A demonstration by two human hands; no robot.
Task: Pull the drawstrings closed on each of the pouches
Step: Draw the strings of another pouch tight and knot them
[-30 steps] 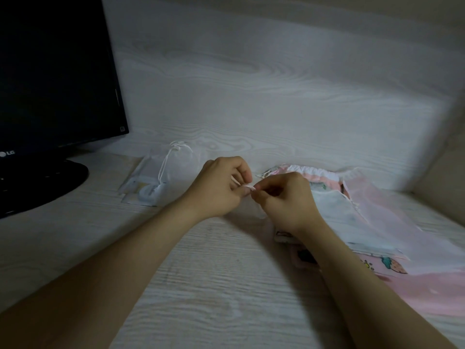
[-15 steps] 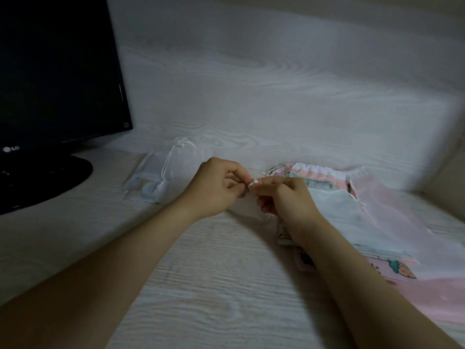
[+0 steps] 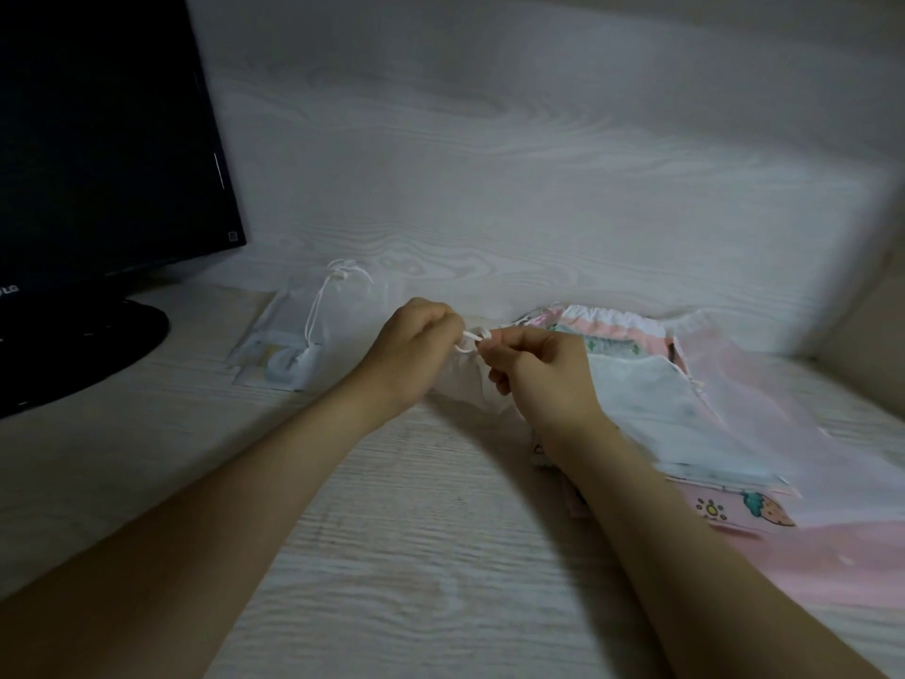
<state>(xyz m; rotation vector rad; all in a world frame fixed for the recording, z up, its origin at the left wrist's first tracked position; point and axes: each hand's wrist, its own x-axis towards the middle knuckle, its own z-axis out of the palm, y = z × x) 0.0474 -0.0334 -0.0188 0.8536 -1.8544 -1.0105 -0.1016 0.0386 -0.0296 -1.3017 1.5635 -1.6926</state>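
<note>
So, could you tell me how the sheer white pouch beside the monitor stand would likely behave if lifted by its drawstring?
Probably floppy: the sheer white pouch lies slumped flat on the desk. Likely light, since its fabric looks thin and see-through. It would probably dangle from the drawstring, as its neck is already cinched.

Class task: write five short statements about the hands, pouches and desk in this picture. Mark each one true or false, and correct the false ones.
1. The left hand and right hand both pinch a white drawstring. True.
2. The small white pouch near the monitor is gathered at its top. True.
3. The monitor screen is lit. False: it is dark.
4. The pile of pouches lies left of the hands. False: it lies to their right.
5. The pouch under the hands is pink. False: it is white.
</note>
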